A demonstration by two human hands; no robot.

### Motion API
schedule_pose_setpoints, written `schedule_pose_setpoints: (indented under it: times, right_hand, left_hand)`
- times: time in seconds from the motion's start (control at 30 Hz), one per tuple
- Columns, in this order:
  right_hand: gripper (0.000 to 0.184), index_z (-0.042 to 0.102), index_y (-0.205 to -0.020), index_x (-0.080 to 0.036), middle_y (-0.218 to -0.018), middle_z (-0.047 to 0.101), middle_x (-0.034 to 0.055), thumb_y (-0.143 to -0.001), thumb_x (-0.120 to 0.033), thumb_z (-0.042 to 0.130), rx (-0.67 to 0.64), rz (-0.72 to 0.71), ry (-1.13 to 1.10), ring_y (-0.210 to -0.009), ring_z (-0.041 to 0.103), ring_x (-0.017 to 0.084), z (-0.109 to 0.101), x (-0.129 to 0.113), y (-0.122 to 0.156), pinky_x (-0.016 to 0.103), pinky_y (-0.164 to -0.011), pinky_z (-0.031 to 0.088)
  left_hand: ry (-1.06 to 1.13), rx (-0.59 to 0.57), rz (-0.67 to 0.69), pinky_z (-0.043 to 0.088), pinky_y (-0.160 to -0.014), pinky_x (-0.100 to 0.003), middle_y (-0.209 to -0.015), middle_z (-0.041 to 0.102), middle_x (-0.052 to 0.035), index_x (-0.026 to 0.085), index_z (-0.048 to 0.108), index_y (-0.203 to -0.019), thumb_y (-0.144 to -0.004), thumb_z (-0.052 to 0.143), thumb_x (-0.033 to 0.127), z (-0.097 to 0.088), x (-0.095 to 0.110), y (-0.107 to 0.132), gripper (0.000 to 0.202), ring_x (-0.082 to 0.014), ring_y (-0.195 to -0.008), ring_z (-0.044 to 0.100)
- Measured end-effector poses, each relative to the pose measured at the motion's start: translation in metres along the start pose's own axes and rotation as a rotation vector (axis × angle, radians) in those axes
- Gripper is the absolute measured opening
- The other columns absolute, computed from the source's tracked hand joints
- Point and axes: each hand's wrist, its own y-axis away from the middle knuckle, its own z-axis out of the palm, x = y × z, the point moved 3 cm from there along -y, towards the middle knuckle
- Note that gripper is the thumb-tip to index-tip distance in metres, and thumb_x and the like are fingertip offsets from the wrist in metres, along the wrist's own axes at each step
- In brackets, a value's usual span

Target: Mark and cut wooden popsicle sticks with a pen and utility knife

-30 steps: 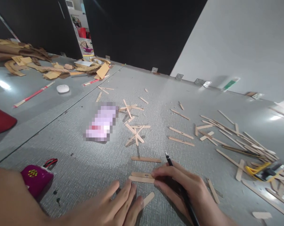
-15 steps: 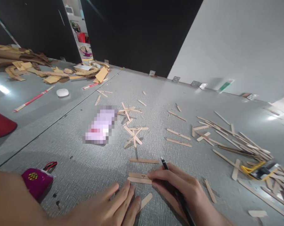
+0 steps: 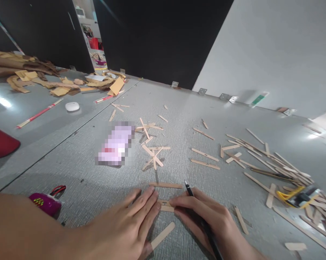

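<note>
My right hand (image 3: 210, 216) is closed round a black pen (image 3: 205, 224), whose silver tip points up and away from the table. Its fingertips also touch the right ends of two craft sticks lying side by side. The rear stick (image 3: 164, 203) has a small dark mark or slot in it; the front stick (image 3: 167, 208) is plain. My left hand (image 3: 133, 216) lies flat with its fingers stretched out, covering the left part of both sticks. Just beyond the fingers lies another craft stick (image 3: 168, 185). A loose stick (image 3: 163, 235) slants beside my left thumb.
Star-shaped crossed sticks (image 3: 153, 157) stand ahead, beside a blurred pinkish phone-like object (image 3: 117, 144). A yellow-and-black cutter (image 3: 298, 196) rests on a pile of sticks at right. A purple device (image 3: 46, 204) sits at left, cardboard scraps (image 3: 62, 85) farther back.
My left hand has moved forward and a little right, over the left part of the paired sticks. More of the slanting stick by the thumb now shows. My right hand has barely moved.
</note>
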Motion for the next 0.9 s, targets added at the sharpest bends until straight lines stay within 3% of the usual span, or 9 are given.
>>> schedule_pose_setpoints:
  times: [0.33,0.53,0.9]
  right_hand:
    - [0.025,0.062,-0.125,-0.029,-0.105,0.070,0.0020,-0.106,-0.014,0.057,0.016,-0.019,0.005,-0.094,0.067,0.016,-0.0019,-0.0022,-0.0014,0.028,-0.078,0.055]
    - [0.025,0.062,-0.125,-0.029,-0.107,0.070,0.0022,-0.105,-0.014,0.058,0.014,-0.008,0.001,-0.096,0.068,0.015,-0.0001,0.0003,-0.0004,0.027,-0.080,0.055]
    - [0.021,0.064,-0.123,-0.028,-0.107,0.070,0.0053,-0.107,-0.018,0.054,-0.008,0.015,-0.004,-0.096,0.068,0.018,0.0000,-0.0012,0.0014,0.030,-0.082,0.055]
  left_hand:
    - [0.040,-0.021,0.047,0.050,-0.102,-0.046,-0.148,0.061,-0.0152,0.006,0.057,-0.145,-0.112,0.031,0.025,-0.0096,-0.0036,-0.0031,0.046,-0.0310,-0.134,0.061]
    - [0.123,-0.093,0.048,0.048,-0.106,-0.047,-0.151,0.058,-0.0138,0.007,0.056,-0.147,-0.110,0.035,0.022,-0.0086,-0.0053,-0.0041,0.045,-0.0306,-0.139,0.057]
    - [0.064,-0.030,0.047,0.050,-0.101,-0.044,-0.147,0.062,-0.0119,0.009,0.059,-0.144,-0.112,0.033,0.026,-0.0061,-0.0036,-0.0047,0.045,-0.0275,-0.134,0.062]
